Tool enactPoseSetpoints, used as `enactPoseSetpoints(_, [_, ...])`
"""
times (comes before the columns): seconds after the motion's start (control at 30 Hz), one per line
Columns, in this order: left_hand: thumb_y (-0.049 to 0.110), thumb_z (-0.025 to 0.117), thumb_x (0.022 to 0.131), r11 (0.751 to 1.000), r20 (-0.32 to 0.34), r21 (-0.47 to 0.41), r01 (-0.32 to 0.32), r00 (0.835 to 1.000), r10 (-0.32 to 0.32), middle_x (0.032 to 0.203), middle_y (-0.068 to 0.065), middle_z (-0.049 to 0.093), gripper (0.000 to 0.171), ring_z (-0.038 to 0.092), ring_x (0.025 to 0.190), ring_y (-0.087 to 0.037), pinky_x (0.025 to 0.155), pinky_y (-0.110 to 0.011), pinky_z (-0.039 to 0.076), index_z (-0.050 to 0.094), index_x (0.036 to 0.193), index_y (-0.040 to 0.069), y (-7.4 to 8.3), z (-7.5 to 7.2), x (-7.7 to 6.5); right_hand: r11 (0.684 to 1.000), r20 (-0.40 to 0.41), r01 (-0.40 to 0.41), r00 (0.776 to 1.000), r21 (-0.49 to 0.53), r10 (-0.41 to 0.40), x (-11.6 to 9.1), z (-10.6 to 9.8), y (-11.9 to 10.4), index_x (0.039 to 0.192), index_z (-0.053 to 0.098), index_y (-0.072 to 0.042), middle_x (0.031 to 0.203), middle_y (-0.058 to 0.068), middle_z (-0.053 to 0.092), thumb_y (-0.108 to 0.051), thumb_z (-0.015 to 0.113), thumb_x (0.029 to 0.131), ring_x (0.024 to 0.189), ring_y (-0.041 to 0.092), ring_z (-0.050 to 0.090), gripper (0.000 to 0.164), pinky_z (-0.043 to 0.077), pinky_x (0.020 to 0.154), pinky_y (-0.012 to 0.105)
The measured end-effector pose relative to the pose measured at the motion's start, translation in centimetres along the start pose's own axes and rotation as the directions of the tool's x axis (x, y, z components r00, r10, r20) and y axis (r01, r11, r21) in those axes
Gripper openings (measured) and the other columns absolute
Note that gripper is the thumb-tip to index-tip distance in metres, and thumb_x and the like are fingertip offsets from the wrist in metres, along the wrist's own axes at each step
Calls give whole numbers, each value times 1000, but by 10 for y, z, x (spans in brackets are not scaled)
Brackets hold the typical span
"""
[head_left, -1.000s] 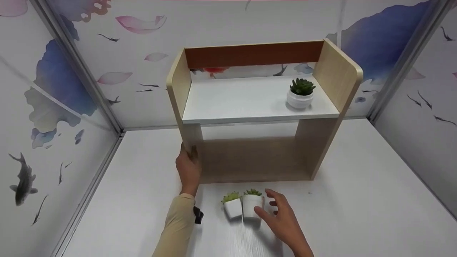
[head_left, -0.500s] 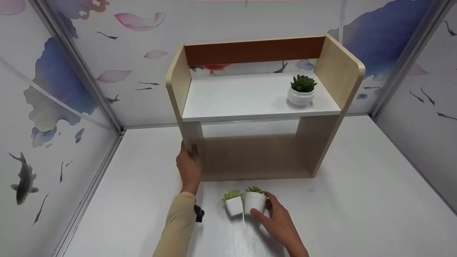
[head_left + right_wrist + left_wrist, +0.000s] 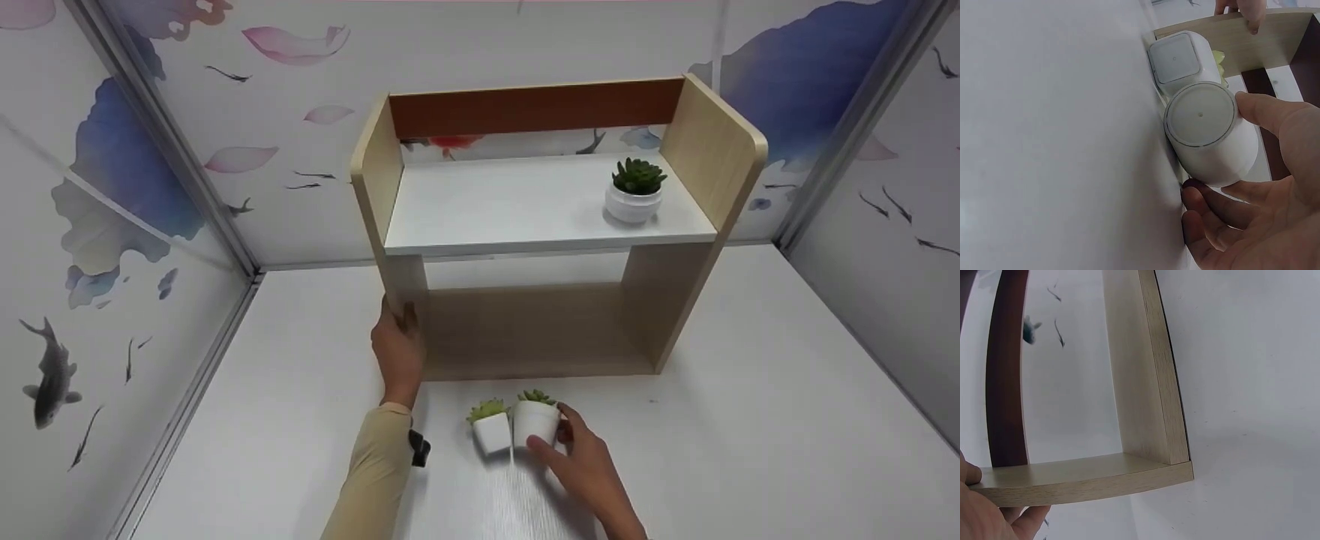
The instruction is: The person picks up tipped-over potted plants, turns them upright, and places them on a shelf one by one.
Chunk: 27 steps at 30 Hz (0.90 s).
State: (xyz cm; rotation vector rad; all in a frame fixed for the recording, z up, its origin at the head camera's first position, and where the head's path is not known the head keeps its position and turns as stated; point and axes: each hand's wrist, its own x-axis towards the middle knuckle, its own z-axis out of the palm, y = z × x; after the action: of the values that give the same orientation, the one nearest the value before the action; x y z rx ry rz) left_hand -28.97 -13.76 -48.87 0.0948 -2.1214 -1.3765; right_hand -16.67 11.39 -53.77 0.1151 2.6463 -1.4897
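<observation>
My left hand grips the front edge of the left side panel of a small wooden shelf; in the left wrist view its thumb and fingers lie on either side of that panel. The thumb and fingers of my right hand are around a round white potted succulent, which lies on its side in front of the shelf, base towards me. Against it on the left lies a smaller square white potted succulent with pale green leaves. The right wrist view shows the bases of both pots.
A dark green succulent in a round white pot stands on the right of the shelf's white upper board. The shelf stands on a white table. Printed panels wall in the back and sides.
My right hand has moved left from beside the round potted succulent and closed around it; the pot has tilted slightly. The left hand keeps its hold on the shelf.
</observation>
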Motion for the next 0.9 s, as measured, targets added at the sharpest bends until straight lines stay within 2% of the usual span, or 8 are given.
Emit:
enactPoseSetpoints(0.17, [13, 53, 108, 1000, -10, 0, -14, 1000, 14, 142, -22, 60, 44, 59, 131, -33, 105, -49, 51, 47, 149, 0, -1, 1, 1, 1000, 0, -17, 1000, 21, 17, 0, 0, -1, 147, 45, 8, 118, 13, 68, -49, 76, 91, 111, 27, 62, 85, 50, 97, 53])
enactPoseSetpoints(0.5, [13, 53, 108, 1000, -12, -6, -8, 1000, 8, 142, -21, 60, 43, 59, 131, -32, 105, -48, 52, 47, 148, -1, -3, 1, 1, 998, -23, -32, 999, 56, 33, 2, 3, 2, 143, 49, -1, 114, 10, 69, -45, 79, 88, 108, 25, 65, 77, 53, 93, 49])
enactPoseSetpoints(0.67, [12, 54, 108, 1000, -12, -16, 0, 1000, 0, 142, -19, 60, 43, 59, 132, -30, 105, -48, 52, 48, 148, 0, -2, 1, 1, 998, -33, -16, 999, 59, 18, 2, 3, 4, 143, 48, -3, 125, 15, 67, -43, 80, 88, 112, 30, 65, 76, 55, 93, 49])
enactPoseSetpoints(0.9, [13, 53, 108, 1000, -6, -2, 12, 1000, -12, 145, -18, 59, 44, 57, 134, -29, 108, -46, 49, 46, 150, 2, -1, 1, 0, 995, -39, -23, 999, 97, 27, -1, 1, 3, 143, 49, -5, 135, 17, 62, -40, 83, 87, 111, 27, 65, 75, 56, 88, 44])
